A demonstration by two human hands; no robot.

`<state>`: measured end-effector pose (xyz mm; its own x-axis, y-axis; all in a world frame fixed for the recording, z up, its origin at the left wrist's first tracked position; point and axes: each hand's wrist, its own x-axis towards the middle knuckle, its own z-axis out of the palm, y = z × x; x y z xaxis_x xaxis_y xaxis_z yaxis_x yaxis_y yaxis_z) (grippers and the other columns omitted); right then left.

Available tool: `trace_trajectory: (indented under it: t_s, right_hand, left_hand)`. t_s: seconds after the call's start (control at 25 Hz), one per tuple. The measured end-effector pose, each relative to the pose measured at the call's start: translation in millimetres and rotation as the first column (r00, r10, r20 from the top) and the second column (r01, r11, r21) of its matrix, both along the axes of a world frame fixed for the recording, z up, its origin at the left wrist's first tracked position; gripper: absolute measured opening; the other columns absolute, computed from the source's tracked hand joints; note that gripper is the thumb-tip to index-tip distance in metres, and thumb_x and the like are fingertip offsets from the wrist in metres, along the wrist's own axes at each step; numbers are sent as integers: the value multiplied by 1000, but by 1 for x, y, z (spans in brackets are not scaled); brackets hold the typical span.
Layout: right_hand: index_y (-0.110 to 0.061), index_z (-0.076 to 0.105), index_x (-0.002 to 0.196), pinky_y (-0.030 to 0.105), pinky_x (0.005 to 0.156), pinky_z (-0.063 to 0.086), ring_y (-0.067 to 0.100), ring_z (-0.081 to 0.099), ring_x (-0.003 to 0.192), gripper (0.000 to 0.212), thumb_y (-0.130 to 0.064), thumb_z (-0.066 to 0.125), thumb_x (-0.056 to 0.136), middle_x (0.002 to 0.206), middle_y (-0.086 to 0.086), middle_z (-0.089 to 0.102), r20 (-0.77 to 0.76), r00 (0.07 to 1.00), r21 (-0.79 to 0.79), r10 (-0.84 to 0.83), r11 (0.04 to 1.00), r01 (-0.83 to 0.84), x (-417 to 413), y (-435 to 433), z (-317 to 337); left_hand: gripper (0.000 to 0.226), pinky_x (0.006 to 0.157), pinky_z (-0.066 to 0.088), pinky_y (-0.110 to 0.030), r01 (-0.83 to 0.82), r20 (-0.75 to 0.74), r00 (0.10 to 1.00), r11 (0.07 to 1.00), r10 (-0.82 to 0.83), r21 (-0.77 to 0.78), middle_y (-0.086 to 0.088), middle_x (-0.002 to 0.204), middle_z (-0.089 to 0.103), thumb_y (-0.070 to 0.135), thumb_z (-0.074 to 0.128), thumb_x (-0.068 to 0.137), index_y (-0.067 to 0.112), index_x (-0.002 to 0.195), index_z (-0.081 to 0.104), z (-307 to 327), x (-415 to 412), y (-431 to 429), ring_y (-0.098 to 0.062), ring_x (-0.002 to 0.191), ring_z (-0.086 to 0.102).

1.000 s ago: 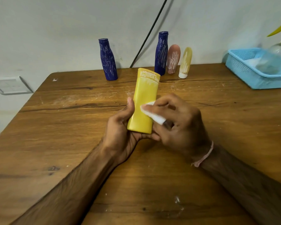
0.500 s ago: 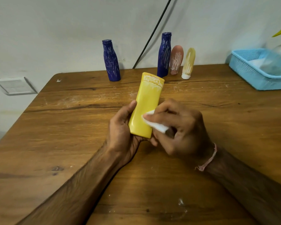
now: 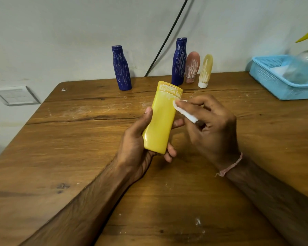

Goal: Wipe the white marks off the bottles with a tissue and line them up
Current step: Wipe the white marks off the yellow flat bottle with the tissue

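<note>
My left hand (image 3: 137, 144) grips a flat yellow bottle (image 3: 161, 118) by its lower half above the middle of the table. White marks remain across the bottle's top end; the rest of its face looks clean. My right hand (image 3: 212, 128) pinches a folded white tissue (image 3: 183, 112) and holds it against the bottle's upper right edge. At the back of the table stand a blue bottle (image 3: 121, 68), a second blue bottle (image 3: 179, 62), a brown bottle (image 3: 192, 67) and a pale yellow bottle (image 3: 205, 71), all streaked with white marks.
A light blue basket (image 3: 274, 80) sits at the table's (image 3: 78, 157) back right with a clear glass vessel (image 3: 304, 68) in it. A black cable (image 3: 167, 36) runs down the wall behind the bottles. White specks dot the wood.
My right hand has slid the tissue from the bottle's lower half up to its upper right edge. My left hand still holds the bottle the same way.
</note>
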<state>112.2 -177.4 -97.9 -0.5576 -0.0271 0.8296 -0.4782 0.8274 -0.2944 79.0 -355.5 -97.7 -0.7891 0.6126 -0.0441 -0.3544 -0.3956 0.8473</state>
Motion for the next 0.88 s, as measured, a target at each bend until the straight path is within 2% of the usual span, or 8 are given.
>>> trace_trajectory:
  t_s: [0.16,0.32,0.4,0.48,0.56,0.64,0.8,0.88]
  right_hand:
    - [-5,77,111,16,71,54,12,65,86,23,-3,71,89,102,12,70,17,994,46,105,993,-105,4,1,-1]
    - [-4,72,121,10,74,51,8,62,91,29,-1,68,93,108,15,69,-53,996,-37,-73,997,71,-3,6,1]
    - [-3,74,116,13,71,51,12,63,89,27,1,70,90,103,14,70,-31,999,-28,-26,999,25,-1,6,0]
    - [-3,77,109,9,68,47,8,61,84,23,-1,70,88,99,13,71,-6,999,5,45,999,-45,3,4,0]
    - [-4,76,112,5,68,44,6,59,82,24,-1,69,90,102,13,71,-34,999,6,-39,999,39,0,8,3]
    - [-3,74,118,10,70,48,13,64,84,27,1,69,91,104,14,71,-65,991,-33,-118,993,116,-3,13,6]
    - [-2,75,114,3,72,46,6,61,91,25,-4,69,90,104,14,70,-27,1000,34,14,999,-13,3,4,2]
    - [-5,74,117,8,70,50,7,62,89,26,-5,68,91,105,14,70,-52,998,39,-40,998,42,0,7,2]
  left_hand:
    - [51,40,49,-31,22,18,1000,1000,-21,-12,-24,102,70,48,37,105,8,124,62,1,0,-2,-28,47,62]
    - [54,38,45,-28,57,-12,998,998,-57,-35,-24,104,72,48,36,103,7,133,56,1,-1,-3,-24,43,59]
    - [53,38,44,-27,56,-6,998,998,-57,-41,-23,100,73,47,36,103,7,129,57,1,0,-3,-23,43,59]
    - [52,37,43,-27,49,14,999,998,-48,-47,-21,93,72,48,37,102,6,124,58,1,-1,-3,-23,42,59]
    - [53,37,43,-27,67,0,998,997,-67,-47,-23,97,73,48,36,102,6,129,57,0,-1,-3,-23,42,58]
    - [54,38,42,-27,81,-23,996,996,-82,-49,-25,102,72,48,38,102,8,132,56,-1,-2,-2,-24,42,57]
    - [51,37,39,-25,55,-30,998,996,-58,-74,-21,94,73,49,38,100,9,124,58,-1,0,-2,-23,42,55]
    - [48,39,40,-26,59,-55,997,995,-63,-81,-23,97,73,49,38,103,12,126,58,-2,-1,-2,-24,43,54]
